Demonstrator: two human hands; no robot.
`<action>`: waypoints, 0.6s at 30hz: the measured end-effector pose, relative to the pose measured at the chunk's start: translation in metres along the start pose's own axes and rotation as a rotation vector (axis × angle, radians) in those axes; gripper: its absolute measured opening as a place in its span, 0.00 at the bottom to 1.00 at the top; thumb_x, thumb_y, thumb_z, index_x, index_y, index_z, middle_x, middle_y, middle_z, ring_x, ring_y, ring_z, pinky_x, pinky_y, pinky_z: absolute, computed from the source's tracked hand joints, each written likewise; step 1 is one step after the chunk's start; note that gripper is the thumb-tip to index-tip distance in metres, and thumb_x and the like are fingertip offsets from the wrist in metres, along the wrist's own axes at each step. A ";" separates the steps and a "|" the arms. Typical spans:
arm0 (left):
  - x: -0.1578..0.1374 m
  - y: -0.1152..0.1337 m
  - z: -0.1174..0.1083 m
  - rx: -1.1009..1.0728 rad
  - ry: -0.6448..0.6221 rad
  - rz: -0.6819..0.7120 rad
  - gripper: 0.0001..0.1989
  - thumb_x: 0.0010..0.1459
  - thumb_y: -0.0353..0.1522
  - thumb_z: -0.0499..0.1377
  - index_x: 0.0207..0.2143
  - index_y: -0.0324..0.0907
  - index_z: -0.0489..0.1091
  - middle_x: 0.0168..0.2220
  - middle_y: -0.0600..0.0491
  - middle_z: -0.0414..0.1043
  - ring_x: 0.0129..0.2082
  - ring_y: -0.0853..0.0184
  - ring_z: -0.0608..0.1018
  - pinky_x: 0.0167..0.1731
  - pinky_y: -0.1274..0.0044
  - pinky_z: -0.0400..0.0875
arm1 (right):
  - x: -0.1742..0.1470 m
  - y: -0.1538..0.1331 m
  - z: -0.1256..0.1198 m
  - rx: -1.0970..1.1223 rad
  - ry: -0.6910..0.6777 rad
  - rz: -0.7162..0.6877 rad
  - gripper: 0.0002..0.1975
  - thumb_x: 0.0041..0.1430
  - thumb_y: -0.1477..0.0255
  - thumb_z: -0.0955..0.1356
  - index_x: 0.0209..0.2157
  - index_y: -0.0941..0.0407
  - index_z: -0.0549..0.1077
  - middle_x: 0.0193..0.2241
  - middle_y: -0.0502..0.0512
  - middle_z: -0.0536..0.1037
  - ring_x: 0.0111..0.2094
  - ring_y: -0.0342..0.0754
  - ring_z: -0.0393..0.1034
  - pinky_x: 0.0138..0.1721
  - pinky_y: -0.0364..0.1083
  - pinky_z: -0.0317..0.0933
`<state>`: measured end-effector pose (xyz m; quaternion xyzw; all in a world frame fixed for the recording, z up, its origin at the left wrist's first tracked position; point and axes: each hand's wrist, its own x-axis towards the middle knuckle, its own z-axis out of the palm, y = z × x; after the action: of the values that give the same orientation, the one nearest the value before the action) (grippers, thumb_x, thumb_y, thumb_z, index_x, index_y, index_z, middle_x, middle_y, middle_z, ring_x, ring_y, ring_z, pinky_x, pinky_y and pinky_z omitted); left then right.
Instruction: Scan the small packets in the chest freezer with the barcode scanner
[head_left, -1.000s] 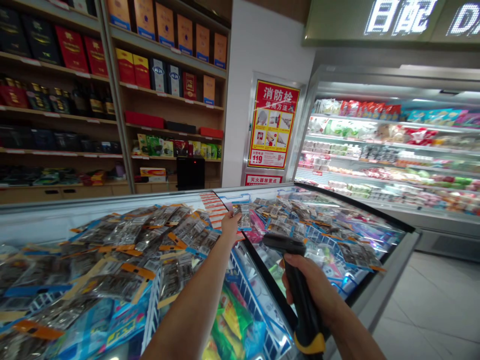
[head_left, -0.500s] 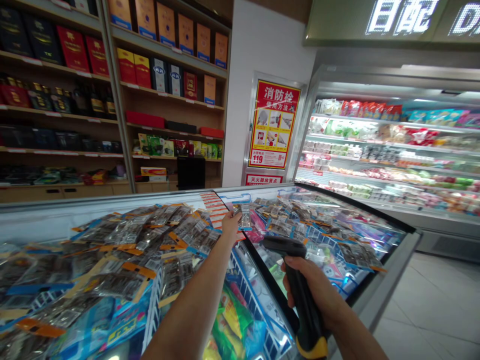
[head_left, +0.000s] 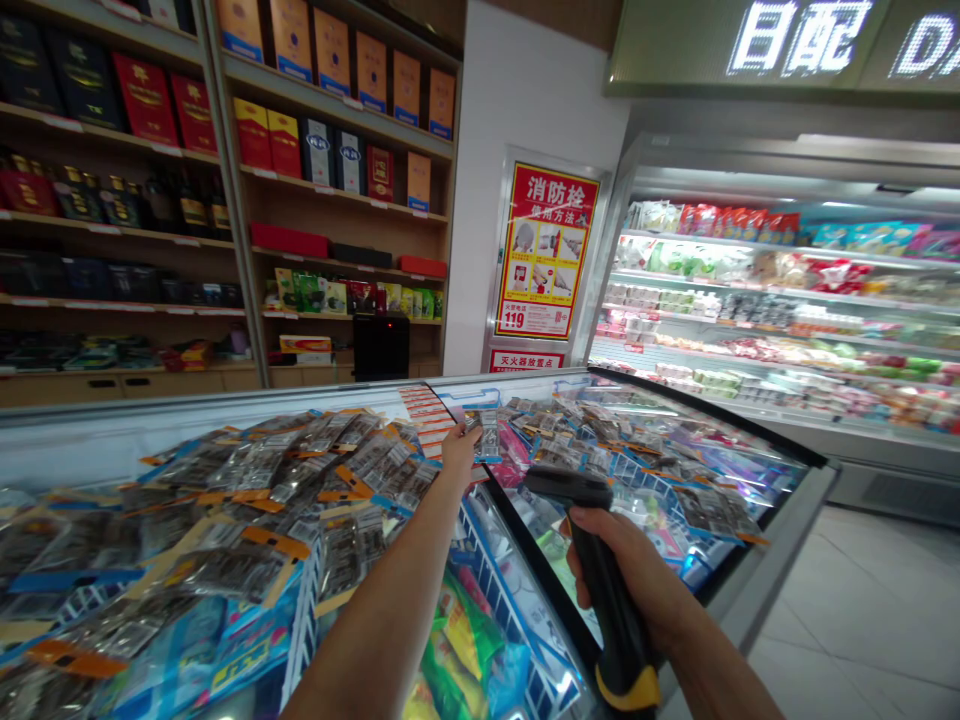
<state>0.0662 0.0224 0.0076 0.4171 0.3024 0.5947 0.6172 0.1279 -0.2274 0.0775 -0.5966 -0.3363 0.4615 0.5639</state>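
My right hand (head_left: 619, 560) is wrapped round the handle of a black barcode scanner (head_left: 611, 600) with a yellow band near its base. The scanner's head points left, toward my other hand. Stretched out over the freezer, my left hand (head_left: 459, 450) is closed on a small clear packet (head_left: 486, 430) with dark contents and a blue edge. Beside that hand lies a strip of orange and white price labels (head_left: 429, 420). Many similar packets (head_left: 255, 460) are heaped to the left, on top of wire baskets.
A chest freezer (head_left: 780, 530) with a glass lid (head_left: 675, 420) spans the front. Wooden shelves (head_left: 337, 210) of boxes and bottles stand behind it. A red fire-hydrant notice (head_left: 549, 250) hangs on the wall. At the right is a lit refrigerated display (head_left: 787, 300).
Both hands keep nearly the same place and grip. The view has shifted very slightly, and a small red light now shows on the black box on the back shelf.
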 end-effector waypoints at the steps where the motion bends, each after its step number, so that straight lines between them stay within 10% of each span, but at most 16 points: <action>1: -0.001 0.000 0.000 -0.021 -0.014 -0.018 0.11 0.32 0.33 0.60 0.24 0.39 0.66 0.19 0.57 0.67 0.19 0.72 0.69 0.23 0.77 0.64 | 0.000 0.000 0.000 -0.005 0.003 -0.002 0.13 0.49 0.62 0.63 0.24 0.58 0.63 0.12 0.48 0.69 0.10 0.41 0.63 0.12 0.38 0.51; 18: -0.002 0.003 -0.002 -0.010 -0.010 -0.037 0.12 0.32 0.33 0.60 0.24 0.39 0.66 0.19 0.57 0.68 0.19 0.72 0.69 0.23 0.77 0.64 | 0.001 -0.003 -0.001 -0.016 -0.005 -0.037 0.13 0.49 0.62 0.62 0.25 0.60 0.65 0.11 0.48 0.68 0.10 0.41 0.63 0.12 0.38 0.49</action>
<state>0.0631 0.0201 0.0092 0.4114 0.3040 0.5825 0.6316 0.1294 -0.2268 0.0800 -0.5935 -0.3527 0.4497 0.5666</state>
